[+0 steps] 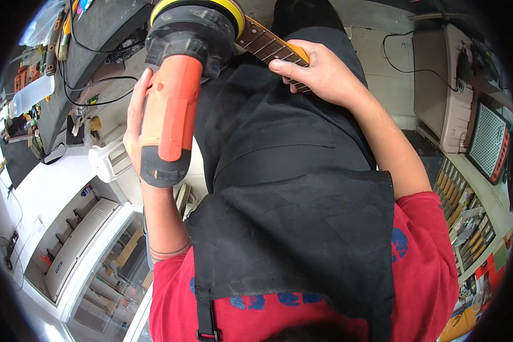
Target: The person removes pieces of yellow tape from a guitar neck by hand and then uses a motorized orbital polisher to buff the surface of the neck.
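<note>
My left hand (134, 117) is wrapped round the orange and black body of a power polisher (175, 105). At its far end, near the top of the picture, is a black head with a yellow-edged round pad (237, 20). My right hand (325, 71) grips a guitar neck (263, 47), with the thumb across the dark fretboard and the other fingers partly hidden beneath. The neck slants up and left from that hand and passes behind the polisher's head, which hides the rest of it. I cannot tell whether the pad touches the guitar.
A black apron (285, 148) covers my lap below the neck. At the upper left, a dark bench (97, 34) carries tools, and a black cable (100, 104) loops beside it. On the right are a speaker-like box (487, 142) and a rack of wooden-handled tools (453, 191).
</note>
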{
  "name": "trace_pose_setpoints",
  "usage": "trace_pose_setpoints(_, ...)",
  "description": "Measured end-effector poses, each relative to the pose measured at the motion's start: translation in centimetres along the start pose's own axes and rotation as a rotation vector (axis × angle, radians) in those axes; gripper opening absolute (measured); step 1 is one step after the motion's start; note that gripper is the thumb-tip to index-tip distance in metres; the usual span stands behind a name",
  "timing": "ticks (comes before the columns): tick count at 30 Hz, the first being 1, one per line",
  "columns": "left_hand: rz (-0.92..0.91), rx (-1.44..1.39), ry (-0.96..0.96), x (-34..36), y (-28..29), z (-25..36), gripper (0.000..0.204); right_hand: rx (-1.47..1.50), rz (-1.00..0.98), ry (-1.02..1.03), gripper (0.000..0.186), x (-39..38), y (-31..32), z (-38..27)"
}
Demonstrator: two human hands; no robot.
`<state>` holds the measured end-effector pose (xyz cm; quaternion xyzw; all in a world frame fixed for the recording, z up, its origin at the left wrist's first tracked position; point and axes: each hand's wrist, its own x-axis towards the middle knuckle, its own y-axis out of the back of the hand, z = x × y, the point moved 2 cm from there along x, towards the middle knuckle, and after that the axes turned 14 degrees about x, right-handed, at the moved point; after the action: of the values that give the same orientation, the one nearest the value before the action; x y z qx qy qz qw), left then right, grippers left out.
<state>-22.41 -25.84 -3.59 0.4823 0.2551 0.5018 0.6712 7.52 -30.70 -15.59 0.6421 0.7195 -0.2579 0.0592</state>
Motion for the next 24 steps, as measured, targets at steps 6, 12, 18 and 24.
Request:
trace_pose_setpoints(6, -0.042, -0.064, 0.195, -0.1, -1.0, -3.3, 0.083, -0.006, 0.023, 0.031, 0.040, -0.1, -0.2, 0.2)
trace_pose_setpoints(12, -0.013, -0.124, 0.144, 0.3, -0.1, 0.3, 0.081, -0.043, 0.045, 0.064, 0.040, 0.0, -0.2, 0.6)
trace_pose_setpoints(18, 0.001, 0.006, 0.025, 0.7, 0.2, 1.6, 0.080, -0.085, 0.107, 0.104, 0.049, 0.1, -0.1, 1.1)
trace_pose_setpoints(24, -0.025, -0.130, 0.118, 0.8, 0.0, 1.5, 0.080, -0.122, 0.126, 0.113, 0.053, 0.0, -0.1, 1.2)
